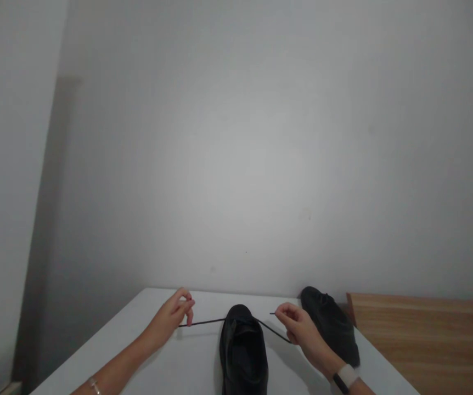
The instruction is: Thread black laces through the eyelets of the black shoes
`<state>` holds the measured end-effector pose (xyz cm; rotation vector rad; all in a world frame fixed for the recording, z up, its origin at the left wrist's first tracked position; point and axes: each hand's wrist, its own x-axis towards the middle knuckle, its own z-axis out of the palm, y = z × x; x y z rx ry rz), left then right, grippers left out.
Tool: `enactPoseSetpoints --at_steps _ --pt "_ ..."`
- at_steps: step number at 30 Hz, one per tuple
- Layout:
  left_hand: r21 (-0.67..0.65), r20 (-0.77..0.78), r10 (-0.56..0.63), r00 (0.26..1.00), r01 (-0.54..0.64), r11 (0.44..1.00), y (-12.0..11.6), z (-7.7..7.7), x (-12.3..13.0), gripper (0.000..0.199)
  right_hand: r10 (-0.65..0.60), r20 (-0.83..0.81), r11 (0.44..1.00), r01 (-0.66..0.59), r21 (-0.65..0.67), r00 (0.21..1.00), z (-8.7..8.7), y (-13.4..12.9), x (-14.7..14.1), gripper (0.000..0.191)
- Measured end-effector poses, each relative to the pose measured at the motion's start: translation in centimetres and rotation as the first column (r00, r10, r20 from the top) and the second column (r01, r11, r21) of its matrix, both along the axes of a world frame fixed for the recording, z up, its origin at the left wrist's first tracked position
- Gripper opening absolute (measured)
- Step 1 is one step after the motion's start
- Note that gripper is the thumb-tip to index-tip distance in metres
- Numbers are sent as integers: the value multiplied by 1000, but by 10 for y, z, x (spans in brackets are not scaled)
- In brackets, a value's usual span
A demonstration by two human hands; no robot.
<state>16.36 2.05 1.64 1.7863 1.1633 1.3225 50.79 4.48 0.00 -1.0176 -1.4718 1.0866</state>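
Observation:
A black shoe (225, 356) stands on the white table with its toe pointing away from me and its opening towards me. From its front a black shoelace (206, 322) runs out to both sides. My left hand (178, 308), left of the shoe, has its fingers curled at the lace's left end. To the right of the toe, my right hand (296, 322) pinches the other end, and a short lace tip pokes out past the fingertips. Both stretches of lace look fairly straight. The near end of the shoe is cut off by the frame.
A second black shoe (335, 329) lies at the right side of the white table (158, 367), just behind my right hand. A wooden panel (426, 340) borders the table on the right. A grey wall (245, 164) rises at the back.

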Motion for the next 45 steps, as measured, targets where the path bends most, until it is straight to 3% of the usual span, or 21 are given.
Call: enactPoseSetpoints --at_steps 4,9,16,22,26,32,38,42,45 --pt "60 -296 -30 955 50 997 -13 0 34 21 83 55 996 -82 -26 995 -5 -10 -17 48" --pt "82 -406 -56 912 97 992 -16 -5 61 20 127 22 990 -126 -62 992 -13 -14 -25 48" --pt "166 -377 -31 926 101 981 -14 -6 72 28 189 -38 978 -192 -76 981 -17 -10 -25 46" --pt "105 -285 -22 958 54 993 -20 2 79 10 183 -54 981 -186 -61 982 -16 -11 -34 46" --pt "25 -226 -38 973 44 999 -12 -3 80 10 99 45 989 -103 107 994 -12 -12 -32 38" --pt "21 -135 11 991 -8 1000 -2 -18 79 16 -79 255 940 -13 340 964 -11 -11 -23 26" --pt "-53 -10 -82 997 81 995 -14 -15 76 18 -61 290 935 -47 350 955 -15 -13 -20 22" --pt "-13 14 -3 1000 4 1000 -16 -8 80 10 -49 280 933 -56 355 959 -18 -12 -22 24" --pt "46 -82 46 996 -42 998 -18 -3 83 9 -60 277 929 -48 367 959 -18 -12 -24 25"
